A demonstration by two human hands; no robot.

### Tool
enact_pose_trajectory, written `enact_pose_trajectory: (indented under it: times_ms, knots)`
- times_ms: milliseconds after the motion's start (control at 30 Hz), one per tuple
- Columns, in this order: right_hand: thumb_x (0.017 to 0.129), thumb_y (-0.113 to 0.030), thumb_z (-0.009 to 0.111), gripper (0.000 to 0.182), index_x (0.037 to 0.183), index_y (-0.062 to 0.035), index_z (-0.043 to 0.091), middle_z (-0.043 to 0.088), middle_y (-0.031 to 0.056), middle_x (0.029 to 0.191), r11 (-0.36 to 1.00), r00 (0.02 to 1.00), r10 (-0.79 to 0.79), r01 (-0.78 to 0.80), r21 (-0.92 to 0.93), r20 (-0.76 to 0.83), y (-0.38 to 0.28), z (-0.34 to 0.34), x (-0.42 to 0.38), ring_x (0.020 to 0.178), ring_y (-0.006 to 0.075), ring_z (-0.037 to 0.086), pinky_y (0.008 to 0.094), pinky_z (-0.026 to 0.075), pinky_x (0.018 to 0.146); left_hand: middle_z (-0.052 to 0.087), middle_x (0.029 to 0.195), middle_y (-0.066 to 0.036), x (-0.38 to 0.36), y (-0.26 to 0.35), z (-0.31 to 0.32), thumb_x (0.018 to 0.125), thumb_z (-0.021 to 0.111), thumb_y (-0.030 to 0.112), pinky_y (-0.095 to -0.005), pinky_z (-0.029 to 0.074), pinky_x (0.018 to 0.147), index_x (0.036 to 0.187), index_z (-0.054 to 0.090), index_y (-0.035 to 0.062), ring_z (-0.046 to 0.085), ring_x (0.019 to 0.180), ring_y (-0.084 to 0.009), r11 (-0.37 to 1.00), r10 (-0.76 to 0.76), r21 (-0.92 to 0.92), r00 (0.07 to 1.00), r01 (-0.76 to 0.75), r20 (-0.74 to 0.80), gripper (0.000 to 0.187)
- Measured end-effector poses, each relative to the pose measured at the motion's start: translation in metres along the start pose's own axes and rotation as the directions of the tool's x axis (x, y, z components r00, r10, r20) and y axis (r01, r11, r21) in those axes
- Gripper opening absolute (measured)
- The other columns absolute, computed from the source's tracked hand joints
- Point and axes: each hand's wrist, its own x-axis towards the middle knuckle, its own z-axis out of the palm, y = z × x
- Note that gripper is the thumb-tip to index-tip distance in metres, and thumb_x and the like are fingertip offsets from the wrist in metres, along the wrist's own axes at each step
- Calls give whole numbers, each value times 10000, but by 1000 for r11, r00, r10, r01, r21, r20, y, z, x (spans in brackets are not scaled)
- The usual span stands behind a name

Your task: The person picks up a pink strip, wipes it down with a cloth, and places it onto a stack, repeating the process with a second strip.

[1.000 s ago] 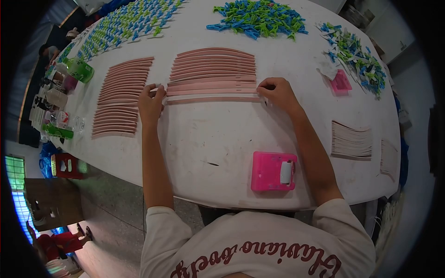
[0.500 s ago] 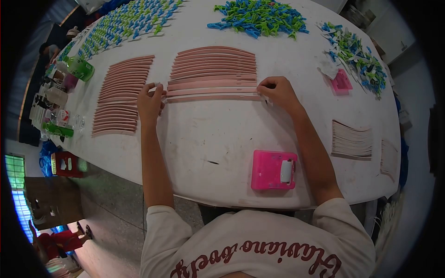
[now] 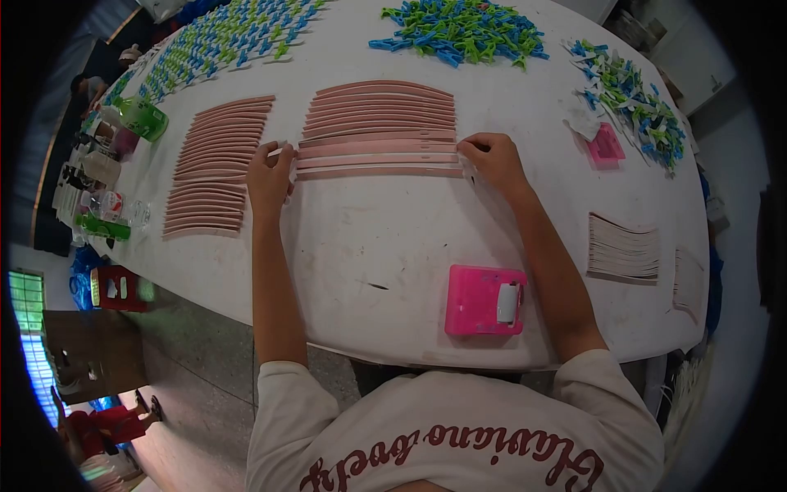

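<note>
Several pink strips [image 3: 377,111] lie in a column on the white table [image 3: 369,238]. At the column's near end, my left hand [image 3: 269,176] is closed at the left end of a pink strip [image 3: 377,148]. Across from it, my right hand [image 3: 492,160] pinches the right end of that strip. Two more strips lie just below it, close to both hands. A second column of pink strips [image 3: 217,156] is left of my left hand. Nearer my body sits a pink box with a white roller [image 3: 485,300].
Blue and green clips [image 3: 467,33] are heaped at the far side, with more at the right [image 3: 639,107] and rows at the far left [image 3: 229,41]. Bottles [image 3: 141,120] stand at the left edge. Pale strips [image 3: 621,248] and a small pink box [image 3: 605,143] lie right.
Both hands have shifted very slightly, the right one a little up and to the right. The strips look nearly unchanged.
</note>
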Motion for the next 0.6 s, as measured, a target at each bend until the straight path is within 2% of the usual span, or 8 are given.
enact_pose_trajectory:
  times_ms: [200, 267, 400, 600]
  knots:
    - [767, -197, 645, 213, 876, -26, 710, 682, 70, 754, 998, 999, 30, -32, 52, 39, 0, 0, 0, 649, 140, 606, 271, 474, 637, 697, 800, -51, 0, 0, -1, 865, 590, 281, -231, 319, 337, 1127, 547, -25, 452, 375, -84, 999, -13, -33, 1000, 12, -21, 405]
    - [763, -184, 654, 204, 879, -25, 709, 680, 66, 758, 996, 998, 38, -42, 79, 44, -1, -1, 0, 658, 134, 604, 266, 473, 643, 685, 864, -63, -1, 2, -3, 860, 596, 261, -214, 321, 349, 1130, 542, -40, 455, 407, -71, 997, -42, -58, 999, 41, -8, 408]
    - [755, -162, 676, 198, 886, -16, 702, 673, 64, 772, 990, 998, 29, -36, 134, 57, 0, -2, 0, 686, 127, 601, 258, 472, 659, 675, 858, -73, -1, -5, -4, 834, 633, 215, -209, 325, 353, 1131, 543, -43, 466, 419, -70, 998, 4, -65, 1000, -4, 5, 404]
    - [769, -154, 675, 204, 899, 2, 696, 664, 69, 776, 972, 997, 42, -57, 228, 70, -2, -3, -1, 680, 126, 586, 252, 463, 650, 666, 902, -79, 0, -6, -6, 788, 685, 134, -196, 348, 378, 1126, 542, -53, 491, 464, -66, 981, 0, -191, 999, 7, 36, 412]
